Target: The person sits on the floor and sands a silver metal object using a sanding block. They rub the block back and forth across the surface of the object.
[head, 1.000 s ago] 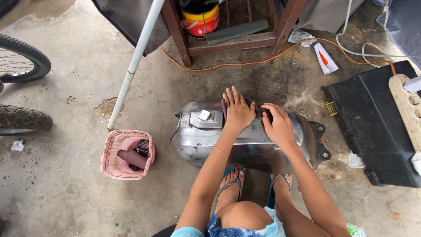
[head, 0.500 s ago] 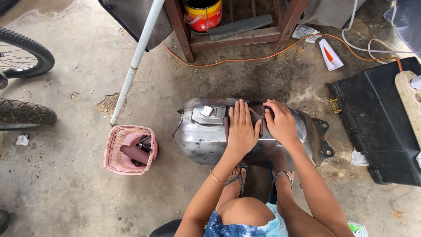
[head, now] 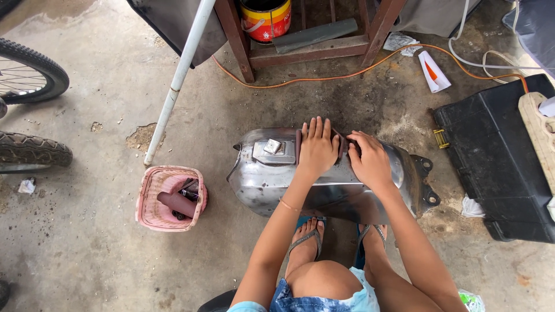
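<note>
A bare metal motorcycle fuel tank [head: 263, 188] lies on its side on the concrete floor, just beyond my sandalled feet. A dark sheet of sandpaper [head: 343, 144] is draped over its top. My left hand [head: 317, 150] lies flat on the sheet, fingers straight and close together, pressing it down. Beside it on the right, my right hand [head: 370, 163] has its fingers curled over the sheet's other end. A small square filler plate [head: 273, 147] sits on the tank left of my left hand.
A pink basket [head: 151, 199] with tools stands left of the tank, beside a slanted white pole [head: 179, 75]. Two bicycle tyres [head: 36, 151] are at far left. A black case [head: 491, 162] and power strip [head: 537, 127] lie right. An orange cable [head: 347, 75], paint can [head: 266, 18] and wooden stand are behind.
My left hand slid toward me over the tank, then away again, and its spread fingers closed together. My right hand stayed on the sheet's right end.
</note>
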